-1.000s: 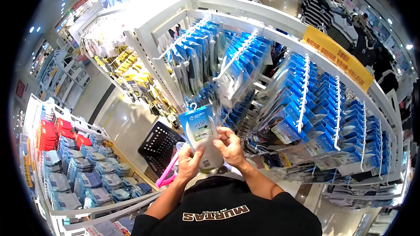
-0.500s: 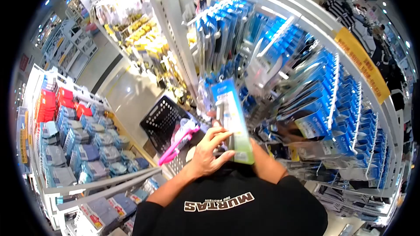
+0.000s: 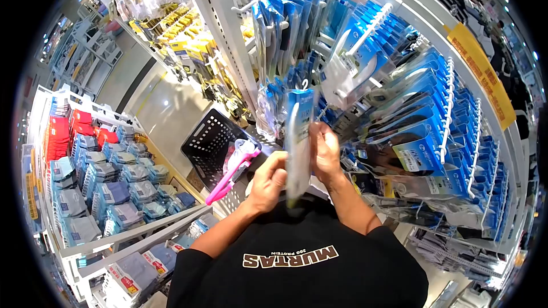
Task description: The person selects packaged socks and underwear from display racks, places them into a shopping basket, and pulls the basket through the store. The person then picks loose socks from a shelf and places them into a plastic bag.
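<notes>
Right hand (image 3: 326, 151) has the blue-topped packet (image 3: 299, 142), grasped by its right edge, hook upward, a touch blurred! Left hand (image 3: 266, 185) is curled by the opposite edge; gripping too? Can't tell. Right of the grip, hanging packets (image 3: 414, 153) in rows; left of it, a black basket (image 3: 200, 147) and a pink object (image 3: 227, 183).

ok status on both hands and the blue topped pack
Right hand grips pack by its right edge. Left hand at left edge, contact unclear. Blue end uppermost in view. Nothing visibly blocking.
</notes>
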Demonstrator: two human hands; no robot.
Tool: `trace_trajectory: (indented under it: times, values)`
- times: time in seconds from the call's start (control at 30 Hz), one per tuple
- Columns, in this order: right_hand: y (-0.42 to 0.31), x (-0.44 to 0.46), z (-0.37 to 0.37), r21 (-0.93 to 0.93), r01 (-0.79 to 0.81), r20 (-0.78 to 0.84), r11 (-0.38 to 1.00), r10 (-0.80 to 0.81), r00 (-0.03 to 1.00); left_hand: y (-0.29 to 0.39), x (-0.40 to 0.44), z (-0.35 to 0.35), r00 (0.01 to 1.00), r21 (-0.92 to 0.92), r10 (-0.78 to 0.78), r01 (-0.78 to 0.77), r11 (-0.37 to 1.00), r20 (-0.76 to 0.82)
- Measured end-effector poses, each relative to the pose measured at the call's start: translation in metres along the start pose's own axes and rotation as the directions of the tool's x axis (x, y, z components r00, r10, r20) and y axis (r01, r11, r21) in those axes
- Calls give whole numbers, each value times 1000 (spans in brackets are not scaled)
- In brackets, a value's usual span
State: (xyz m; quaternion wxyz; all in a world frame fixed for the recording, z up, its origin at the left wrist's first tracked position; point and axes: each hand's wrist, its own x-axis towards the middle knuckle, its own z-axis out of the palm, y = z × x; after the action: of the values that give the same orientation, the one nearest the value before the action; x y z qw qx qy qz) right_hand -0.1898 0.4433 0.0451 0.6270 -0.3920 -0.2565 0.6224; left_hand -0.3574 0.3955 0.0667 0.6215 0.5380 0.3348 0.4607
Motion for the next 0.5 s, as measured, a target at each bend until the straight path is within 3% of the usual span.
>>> trace_trajectory:
  times: [0.03, 0.07, 0.13, 0.2, 0.27, 0.33, 0.37, 0.4, 0.47, 0.5]
  values:
    - [-6, -1, -4, -47, 63, -7, 997, -64, 998, 0, 4, -1, 998, 79, 59, -57, 995, -28]
    - [-14, -4, -8, -93, 125, -10, 988, -127, 992, 1, 5, 3, 998, -41, -4, 1, 999, -67]
    - [-22, -7, -8, -230, 287, 41, 930, -285, 958, -20, 4, -7, 985, 78, -151, 158, 984, -85]
    - [-28, -14, -5, -327, 432, 128, 841, -413, 902, -20, 6, -5, 984, 15, -139, 141, 990, -111]
    - [-39, -28, 6, -316, 389, 118, 865, -371, 921, -12, 11, -3, 985, 12, -102, 105, 994, -141]
    - [-42, -30, 12, -403, 615, 90, 678, -639, 764, -6, 15, -3, 984, 65, -46, 58, 996, -171]
    - [-39, -27, 11, -361, 686, 58, 632, -719, 693, -17, 16, -10, 979, 178, -12, 49, 983, -204]
    - [-41, -26, 7, -349, 719, 35, 601, -759, 651, -21, 18, -16, 979, 152, -24, 55, 987, -201]
    - [-45, -17, 2, -535, 724, 34, 436, -845, 534, -22, 18, -25, 975, 224, -12, 62, 973, -220]
    - [-49, -13, 6, -498, 743, 26, 446, -849, 527, -33, 17, -31, 966, 213, -18, 75, 974, -259]
